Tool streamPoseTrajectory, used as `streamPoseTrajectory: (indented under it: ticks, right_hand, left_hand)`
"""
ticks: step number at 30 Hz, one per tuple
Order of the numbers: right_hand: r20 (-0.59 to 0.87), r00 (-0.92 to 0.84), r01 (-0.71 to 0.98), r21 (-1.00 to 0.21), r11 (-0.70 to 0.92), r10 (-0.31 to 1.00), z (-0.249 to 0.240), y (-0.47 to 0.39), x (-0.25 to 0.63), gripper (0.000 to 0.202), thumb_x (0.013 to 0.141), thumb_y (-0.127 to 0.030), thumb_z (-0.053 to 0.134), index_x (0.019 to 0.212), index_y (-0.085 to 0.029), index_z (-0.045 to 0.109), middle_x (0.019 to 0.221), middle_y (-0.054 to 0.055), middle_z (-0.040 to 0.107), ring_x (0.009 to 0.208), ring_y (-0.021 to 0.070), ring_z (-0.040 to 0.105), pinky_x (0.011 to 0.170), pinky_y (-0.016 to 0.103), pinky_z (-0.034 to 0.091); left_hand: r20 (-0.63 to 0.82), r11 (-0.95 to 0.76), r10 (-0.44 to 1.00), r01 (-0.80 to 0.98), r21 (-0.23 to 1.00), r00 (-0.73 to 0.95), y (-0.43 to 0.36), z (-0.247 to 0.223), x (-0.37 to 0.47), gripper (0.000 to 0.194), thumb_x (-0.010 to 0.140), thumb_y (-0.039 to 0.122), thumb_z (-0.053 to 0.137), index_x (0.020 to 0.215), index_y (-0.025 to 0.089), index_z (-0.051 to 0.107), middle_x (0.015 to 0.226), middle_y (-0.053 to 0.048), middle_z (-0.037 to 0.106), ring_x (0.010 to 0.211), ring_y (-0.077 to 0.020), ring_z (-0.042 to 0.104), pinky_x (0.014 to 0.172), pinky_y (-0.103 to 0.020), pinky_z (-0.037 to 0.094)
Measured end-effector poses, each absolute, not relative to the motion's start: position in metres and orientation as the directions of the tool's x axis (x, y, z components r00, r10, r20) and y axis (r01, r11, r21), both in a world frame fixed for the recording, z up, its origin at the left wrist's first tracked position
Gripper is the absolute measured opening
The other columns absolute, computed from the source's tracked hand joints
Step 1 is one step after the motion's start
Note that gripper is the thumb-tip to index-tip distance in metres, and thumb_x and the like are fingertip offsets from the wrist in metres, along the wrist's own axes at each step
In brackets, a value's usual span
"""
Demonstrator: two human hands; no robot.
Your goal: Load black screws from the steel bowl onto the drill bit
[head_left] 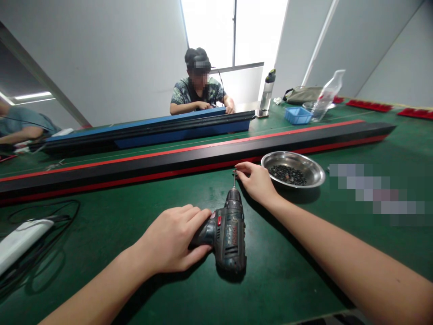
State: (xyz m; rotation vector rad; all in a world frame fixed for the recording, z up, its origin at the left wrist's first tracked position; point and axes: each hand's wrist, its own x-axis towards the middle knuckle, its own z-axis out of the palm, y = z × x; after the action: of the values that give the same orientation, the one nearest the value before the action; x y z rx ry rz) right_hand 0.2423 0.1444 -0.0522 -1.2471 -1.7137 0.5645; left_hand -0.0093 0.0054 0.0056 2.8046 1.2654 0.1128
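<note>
Drill (231, 239) in left hand (179, 234) reads BOSCH

The black pistol-shaped power drill (232, 239), marked BOSCH, is turned on its side over the green desk (270, 289), handle (204, 232) leftward, slim metal bit (234, 181) pointing away; the tiny piece (235, 172) at its tip is indistinct.

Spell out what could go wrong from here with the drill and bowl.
The right hand is at the tip of the bit; if the drill in the left hand spun, it might nick the fingers. The metal bowl sits close beside the right hand, so a knock could spill its small dark pieces.
</note>
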Motion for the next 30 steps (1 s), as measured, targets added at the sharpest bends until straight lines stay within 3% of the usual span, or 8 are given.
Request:
streamPoseTrajectory:
  ticks: [30]
  right_hand:
    - [0.372,-0.100,0.472,-0.799,0.373,0.923,-0.0538,0.1457,0.2448,0.027,0.087,-0.009,0.062,0.110,-0.019,0.074,0.103,0.007,0.080,0.095,0.0208,0.077,0.094,0.038,0.059]
  left_hand:
    - [0.034,-0.661,0.750,0.748,0.064,0.660,0.0042,0.0050,-0.0083,0.049,0.094,0.042,0.060,0.135,0.018,0.054,0.115,-0.011,0.071,0.099,-0.0294,0.066,0.086,-0.045,0.055]
